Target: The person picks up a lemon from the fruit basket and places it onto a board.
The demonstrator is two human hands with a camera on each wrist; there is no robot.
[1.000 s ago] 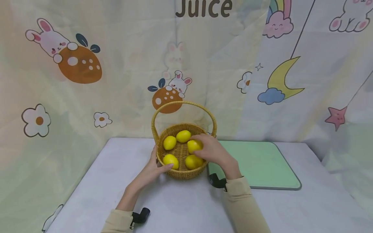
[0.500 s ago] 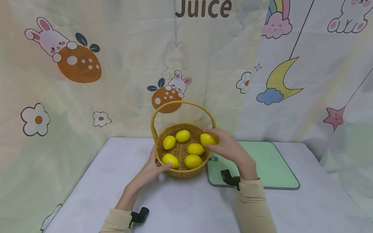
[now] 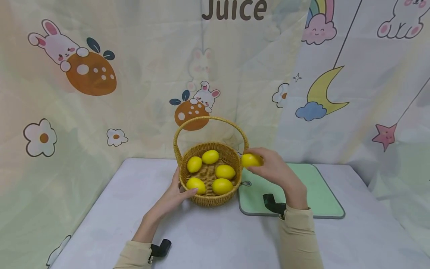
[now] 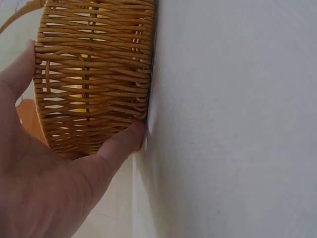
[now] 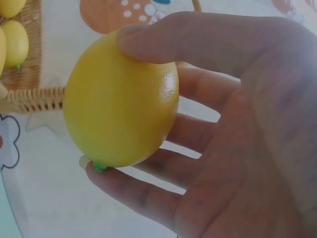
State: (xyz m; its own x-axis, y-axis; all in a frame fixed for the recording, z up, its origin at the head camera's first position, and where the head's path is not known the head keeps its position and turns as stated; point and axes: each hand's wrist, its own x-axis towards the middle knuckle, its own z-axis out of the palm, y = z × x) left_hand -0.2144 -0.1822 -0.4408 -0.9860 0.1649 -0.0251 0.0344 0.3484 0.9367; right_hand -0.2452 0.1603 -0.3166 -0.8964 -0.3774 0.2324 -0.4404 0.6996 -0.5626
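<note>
A wicker basket (image 3: 210, 202) with a tall arched handle stands at the middle of the table, with several yellow lemons (image 3: 222, 186) lying inside. My left hand (image 3: 172, 197) grips its left side, thumb over the front rim. In the left wrist view, the digits span the woven wall (image 4: 99, 74) from rim to base. My right hand (image 3: 277, 170) holds another lemon (image 3: 252, 160) just outside the basket's right rim, above the table. In the right wrist view, thumb and fingers close around this lemon (image 5: 121, 104), whose small green tip (image 5: 100, 168) points down.
A pale green cutting board (image 3: 315, 194) with a grey edge lies right of the basket, partly under my right forearm. A small loop (image 3: 246, 183) shows at its left edge. A printed cloth (image 3: 144, 93) hangs behind the white table (image 3: 215, 239).
My right hand has taken a lemon from the basket's right side and carried it rightward past the rim. The left hand stays on the basket.
</note>
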